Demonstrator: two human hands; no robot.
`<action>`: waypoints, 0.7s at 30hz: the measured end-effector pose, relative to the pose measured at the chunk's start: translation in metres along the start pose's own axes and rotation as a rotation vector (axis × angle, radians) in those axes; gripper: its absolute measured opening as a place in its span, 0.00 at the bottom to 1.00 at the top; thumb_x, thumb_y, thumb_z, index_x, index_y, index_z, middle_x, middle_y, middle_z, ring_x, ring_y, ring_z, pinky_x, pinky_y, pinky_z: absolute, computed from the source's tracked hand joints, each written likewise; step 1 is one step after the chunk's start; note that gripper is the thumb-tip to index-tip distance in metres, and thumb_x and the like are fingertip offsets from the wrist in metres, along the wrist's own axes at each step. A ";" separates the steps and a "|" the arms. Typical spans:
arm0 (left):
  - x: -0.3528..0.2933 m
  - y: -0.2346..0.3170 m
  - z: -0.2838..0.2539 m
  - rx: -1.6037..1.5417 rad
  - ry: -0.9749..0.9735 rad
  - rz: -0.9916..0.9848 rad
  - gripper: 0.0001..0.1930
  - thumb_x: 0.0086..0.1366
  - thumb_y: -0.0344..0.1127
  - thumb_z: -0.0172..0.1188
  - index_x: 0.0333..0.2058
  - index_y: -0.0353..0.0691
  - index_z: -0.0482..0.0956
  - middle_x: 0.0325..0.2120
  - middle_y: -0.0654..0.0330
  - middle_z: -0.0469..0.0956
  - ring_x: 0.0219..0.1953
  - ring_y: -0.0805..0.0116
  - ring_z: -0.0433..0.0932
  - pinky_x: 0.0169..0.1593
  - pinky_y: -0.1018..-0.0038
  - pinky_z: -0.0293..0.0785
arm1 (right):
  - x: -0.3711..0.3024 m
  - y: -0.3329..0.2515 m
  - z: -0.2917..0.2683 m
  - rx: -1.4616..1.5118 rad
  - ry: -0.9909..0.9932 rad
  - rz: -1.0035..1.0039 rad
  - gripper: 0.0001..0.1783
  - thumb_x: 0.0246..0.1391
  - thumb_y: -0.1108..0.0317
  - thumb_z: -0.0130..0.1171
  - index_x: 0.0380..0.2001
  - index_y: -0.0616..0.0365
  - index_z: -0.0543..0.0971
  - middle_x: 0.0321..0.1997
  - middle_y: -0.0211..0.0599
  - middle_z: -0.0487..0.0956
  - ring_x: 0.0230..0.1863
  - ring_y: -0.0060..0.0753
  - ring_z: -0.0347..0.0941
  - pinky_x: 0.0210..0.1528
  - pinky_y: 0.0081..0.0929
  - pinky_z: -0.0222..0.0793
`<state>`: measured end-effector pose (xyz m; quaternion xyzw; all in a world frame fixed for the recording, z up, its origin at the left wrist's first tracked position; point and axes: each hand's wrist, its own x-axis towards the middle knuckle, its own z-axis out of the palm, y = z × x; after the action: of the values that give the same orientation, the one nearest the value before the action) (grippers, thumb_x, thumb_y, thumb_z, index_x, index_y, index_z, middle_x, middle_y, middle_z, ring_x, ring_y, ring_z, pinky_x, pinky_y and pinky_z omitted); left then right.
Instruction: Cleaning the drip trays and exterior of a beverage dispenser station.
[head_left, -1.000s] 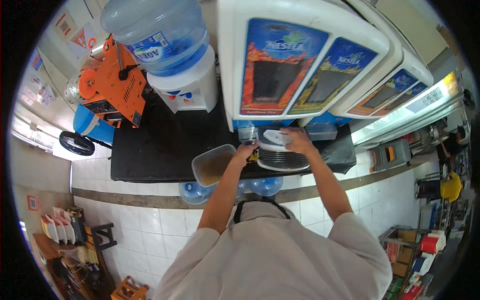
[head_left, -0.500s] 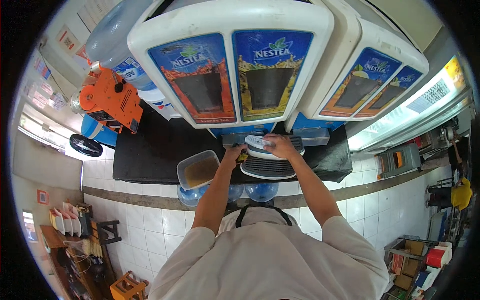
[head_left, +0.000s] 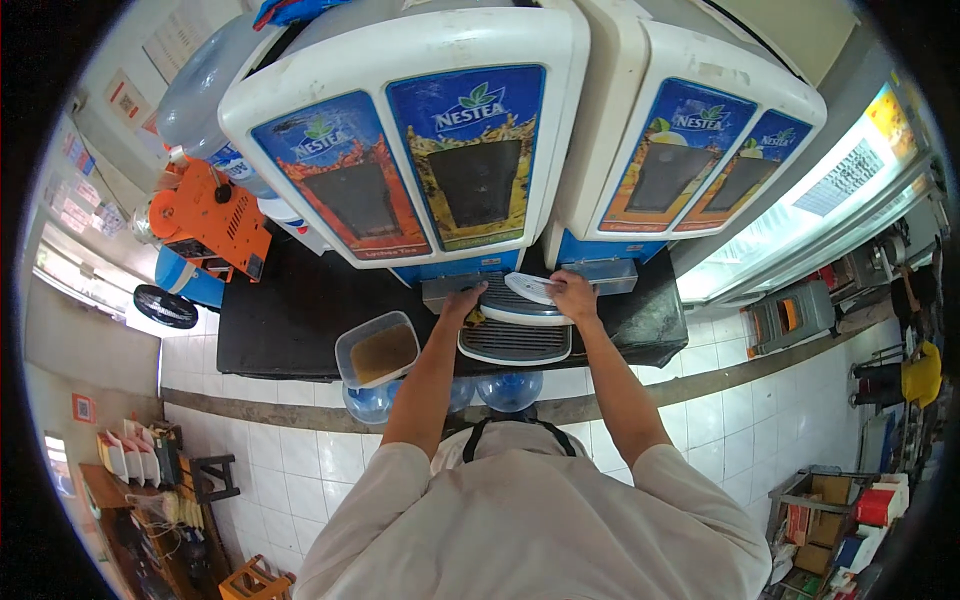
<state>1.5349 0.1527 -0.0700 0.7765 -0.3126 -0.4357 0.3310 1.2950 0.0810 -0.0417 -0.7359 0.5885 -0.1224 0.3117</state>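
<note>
My right hand (head_left: pixel 573 296) is closed on the edge of a white slotted oval cover (head_left: pixel 531 288), which tilts over a dark ridged drip tray (head_left: pixel 510 306). Closer to me lies a second ridged drip tray (head_left: pixel 516 344) with a pale rim. At the left end of the trays is my left hand (head_left: pixel 463 301), its fingers curled. A small yellow and dark thing (head_left: pixel 475 318) shows under it, perhaps a sponge; its kind is unclear. Behind the hands rises a white drink dispenser (head_left: pixel 470 55) with two picture panels.
A clear plastic tub (head_left: pixel 378 350) of brownish liquid sits at the front edge of the black-covered table (head_left: pixel 275 320). Another dispenser (head_left: pixel 700 120) stands to the right. An orange machine (head_left: pixel 210 215) is at the left. Large blue bottles (head_left: pixel 510 391) stand below the edge.
The white slotted cover has turned and tilted, its free end pointing left. My right hand has moved to its right end. The whole view has shifted, with the dispensers appearing farther left.
</note>
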 end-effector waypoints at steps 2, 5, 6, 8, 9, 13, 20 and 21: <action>-0.003 0.002 -0.021 0.004 -0.204 -0.052 0.45 0.49 0.57 0.64 0.61 0.40 0.57 0.61 0.50 0.57 0.61 0.55 0.58 0.62 0.65 0.54 | -0.007 -0.022 -0.006 -0.064 0.109 0.136 0.29 0.38 0.47 0.65 0.44 0.47 0.76 0.53 0.39 0.72 0.58 0.39 0.63 0.59 0.66 0.44; -0.018 0.009 -0.018 -0.064 -0.163 -0.022 0.46 0.48 0.55 0.66 0.60 0.37 0.57 0.60 0.49 0.58 0.60 0.56 0.60 0.62 0.65 0.56 | -0.006 -0.012 -0.008 -0.045 0.262 0.397 0.43 0.29 0.45 0.71 0.50 0.54 0.72 0.51 0.48 0.72 0.61 0.38 0.61 0.62 0.57 0.49; -0.019 0.007 -0.018 -0.061 -0.166 -0.023 0.46 0.48 0.55 0.66 0.60 0.37 0.57 0.60 0.49 0.58 0.60 0.56 0.60 0.62 0.65 0.56 | -0.002 -0.001 -0.006 0.039 0.296 0.496 0.49 0.23 0.45 0.74 0.51 0.59 0.71 0.51 0.52 0.73 0.60 0.37 0.62 0.62 0.50 0.52; -0.018 0.000 -0.017 -0.180 -0.106 -0.074 0.47 0.47 0.53 0.67 0.60 0.33 0.55 0.59 0.47 0.59 0.60 0.57 0.61 0.61 0.65 0.57 | 0.012 0.023 0.000 0.207 0.180 0.494 0.53 0.21 0.46 0.75 0.52 0.66 0.68 0.51 0.53 0.72 0.57 0.42 0.65 0.61 0.41 0.56; -0.019 -0.001 -0.015 -0.185 -0.110 -0.076 0.47 0.47 0.53 0.67 0.60 0.33 0.55 0.59 0.47 0.59 0.60 0.57 0.61 0.61 0.65 0.57 | 0.017 0.034 0.003 0.374 0.063 0.490 0.57 0.20 0.48 0.77 0.53 0.73 0.66 0.51 0.55 0.72 0.55 0.46 0.68 0.59 0.32 0.60; -0.026 -0.011 -0.013 -0.183 -0.026 0.118 0.38 0.49 0.49 0.68 0.52 0.30 0.66 0.50 0.47 0.69 0.52 0.57 0.68 0.54 0.67 0.64 | 0.007 0.040 0.009 0.566 0.100 0.304 0.51 0.21 0.53 0.78 0.49 0.72 0.69 0.51 0.52 0.73 0.52 0.40 0.71 0.55 0.28 0.64; -0.088 -0.063 -0.027 -0.223 0.083 0.184 0.16 0.57 0.40 0.62 0.34 0.31 0.77 0.25 0.61 0.75 0.28 0.71 0.70 0.34 0.72 0.67 | -0.063 -0.005 0.010 0.250 0.234 0.047 0.61 0.19 0.37 0.72 0.46 0.82 0.66 0.48 0.68 0.70 0.53 0.55 0.67 0.53 0.36 0.66; -0.091 -0.079 -0.026 -0.172 0.138 0.187 0.14 0.58 0.39 0.61 0.35 0.32 0.78 0.24 0.61 0.75 0.27 0.72 0.70 0.32 0.72 0.67 | -0.071 -0.010 0.016 0.153 0.202 0.065 0.62 0.19 0.36 0.72 0.48 0.83 0.64 0.50 0.69 0.68 0.55 0.57 0.65 0.54 0.38 0.64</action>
<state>1.5347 0.2749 -0.0789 0.7411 -0.3216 -0.3735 0.4560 1.2918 0.1539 -0.0348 -0.6746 0.6293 -0.2303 0.3096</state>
